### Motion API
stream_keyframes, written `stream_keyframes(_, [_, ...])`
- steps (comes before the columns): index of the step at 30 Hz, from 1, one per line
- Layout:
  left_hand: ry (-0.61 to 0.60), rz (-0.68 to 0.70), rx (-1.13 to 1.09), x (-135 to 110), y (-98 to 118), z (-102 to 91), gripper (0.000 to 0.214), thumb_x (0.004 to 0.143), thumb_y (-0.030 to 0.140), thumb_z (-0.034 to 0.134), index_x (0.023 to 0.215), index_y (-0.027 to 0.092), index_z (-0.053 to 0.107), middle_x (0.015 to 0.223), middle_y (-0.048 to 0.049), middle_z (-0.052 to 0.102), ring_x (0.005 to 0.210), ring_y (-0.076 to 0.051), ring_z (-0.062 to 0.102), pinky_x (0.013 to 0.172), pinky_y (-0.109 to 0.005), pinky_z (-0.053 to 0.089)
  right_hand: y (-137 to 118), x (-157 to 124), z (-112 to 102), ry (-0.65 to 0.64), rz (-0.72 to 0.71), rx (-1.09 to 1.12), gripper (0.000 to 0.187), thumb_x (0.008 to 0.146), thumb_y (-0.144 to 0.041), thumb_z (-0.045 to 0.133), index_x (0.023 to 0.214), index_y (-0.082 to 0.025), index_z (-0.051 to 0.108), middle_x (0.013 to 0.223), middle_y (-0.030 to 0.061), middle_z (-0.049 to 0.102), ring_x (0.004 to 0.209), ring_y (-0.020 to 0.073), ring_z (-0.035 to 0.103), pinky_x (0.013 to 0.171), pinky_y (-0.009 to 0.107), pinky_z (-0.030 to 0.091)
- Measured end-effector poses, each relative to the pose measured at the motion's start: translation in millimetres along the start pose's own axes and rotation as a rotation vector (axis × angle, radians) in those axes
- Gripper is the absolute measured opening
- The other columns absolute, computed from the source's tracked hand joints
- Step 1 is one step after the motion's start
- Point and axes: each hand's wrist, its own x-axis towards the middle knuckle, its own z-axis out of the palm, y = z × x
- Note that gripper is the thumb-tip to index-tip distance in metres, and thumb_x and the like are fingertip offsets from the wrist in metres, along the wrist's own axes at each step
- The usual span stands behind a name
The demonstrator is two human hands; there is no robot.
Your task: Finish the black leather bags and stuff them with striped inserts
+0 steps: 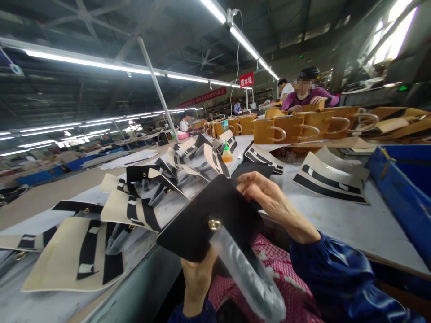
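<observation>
A black bag panel is tilted in front of me, its smooth side up. It carries a gold ring fitting and a handle wrapped in clear plastic, which hangs toward my lap. My left hand grips the panel from below at its near edge, the fingers hidden behind it. At the upper right edge, the curled fingers of my right hand close on the panel. Another black piece lies just behind that hand. Cream bag panels with black strips are spread on the table to the left.
A small bottle of amber liquid with a green tip stands among the panels. More cream panels lie right, beside a blue bin. Tan bags with handles line the back, where a co-worker in purple handles a tan piece.
</observation>
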Motion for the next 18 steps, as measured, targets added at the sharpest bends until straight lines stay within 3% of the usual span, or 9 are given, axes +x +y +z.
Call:
stream_keyframes(2, [0.007,-0.03,-0.004,6.3,1.1,-2.3,0.033,0.072,0.04,0.08,0.097,0.018,0.077,0.099,-0.009,0.079,0.105,-0.035,0.071,0.102,-0.048,0.052,9.3,-4.6,-4.3,-0.092,-0.009,-0.108,0.041,0.086,-0.058,0.062,0.089,-0.018,0.063,0.079,0.0012,0.065,0.07,0.0143,0.057,0.063,0.026,0.045])
stream_keyframes(5, [-0.023,-0.027,-0.076,17.8,8.0,-15.2,0.053,0.074,0.051,0.077,0.115,0.017,0.069,0.104,-0.01,0.076,0.108,-0.033,0.069,0.098,-0.044,0.055,16.5,-8.6,-9.0,-0.064,-0.052,-0.321,0.037,0.093,-0.051,0.056,0.076,-0.018,0.061,0.067,-0.0021,0.058,0.062,0.0125,0.052,0.057,0.025,0.039])
stream_keyframes(7, [0.006,0.054,-0.115,24.9,16.0,-28.3,0.067,0.076,0.055,0.075,0.129,0.019,0.058,0.116,-0.0111,0.072,0.115,-0.03,0.066,0.098,-0.038,0.053,14.9,-9.8,-10.6,-0.091,-0.164,-0.448,0.032,0.097,-0.043,0.053,0.079,-0.019,0.062,0.07,-0.002,0.06,0.062,0.0119,0.052,0.059,0.024,0.039])
stream_keyframes(11, [0.027,0.198,0.126,29.2,32.3,-44.8,0.074,0.071,0.043,0.084,0.135,0.024,0.052,0.129,-0.0096,0.066,0.118,-0.027,0.063,0.095,-0.033,0.051,5.9,-13.3,-2.1,-0.348,-0.476,-0.748,0.022,0.1,-0.031,0.052,0.086,-0.018,0.063,0.079,0.0005,0.066,0.068,0.0126,0.058,0.064,0.026,0.037])
stream_keyframes(14, [-0.018,0.248,0.382,22.7,37.2,-42.9,0.039,0.075,0.042,0.08,0.108,0.024,0.07,0.099,-0.0026,0.077,0.09,-0.023,0.071,0.083,-0.029,0.053,2.4,-17.0,11.8,-0.445,-0.583,-0.923,0.02,0.099,-0.03,0.056,0.084,-0.018,0.062,0.078,-0.0001,0.066,0.068,0.0127,0.058,0.061,0.028,0.033])
stream_keyframes(16, [0.05,0.286,0.492,17.4,38.4,-40.2,0.019,0.08,0.042,0.075,0.083,0.023,0.073,0.073,0.0016,0.074,0.069,-0.019,0.069,0.073,-0.027,0.052,2.5,-19.3,19.3,-0.459,-0.594,-0.968,0.021,0.099,-0.032,0.055,0.084,-0.018,0.061,0.078,-0.0012,0.066,0.065,0.0118,0.057,0.058,0.028,0.031])
stream_keyframes(18, [0.147,0.327,0.546,13.6,40.4,-39.9,0.018,0.082,0.038,0.072,0.074,0.023,0.072,0.065,0.0029,0.072,0.063,-0.018,0.067,0.069,-0.026,0.051,4.0,-21.3,23.1,-0.436,-0.605,-0.975,0.024,0.1,-0.036,0.053,0.085,-0.018,0.061,0.076,-0.0018,0.066,0.061,0.011,0.056,0.056,0.028,0.029])
